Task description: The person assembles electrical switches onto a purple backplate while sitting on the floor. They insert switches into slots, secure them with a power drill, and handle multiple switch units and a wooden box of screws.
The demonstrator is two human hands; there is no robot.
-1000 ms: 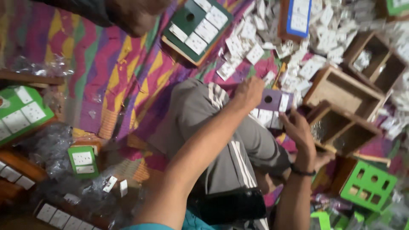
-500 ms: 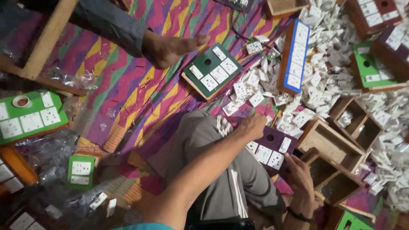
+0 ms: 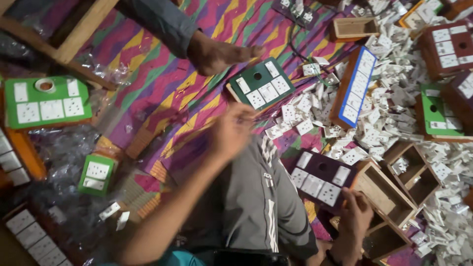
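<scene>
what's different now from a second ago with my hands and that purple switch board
Your left hand has lifted off the purple switch board and moved away over your knee toward the mat, blurred and seemingly empty. The right hand stays at the board's lower edge beside the open wooden box. The board still leans at your knee; the white switch pile looks undisturbed.

A dark purple switch board (image 3: 320, 178) with white sockets and one round hole lies tilted against an open wooden box (image 3: 382, 189)
</scene>
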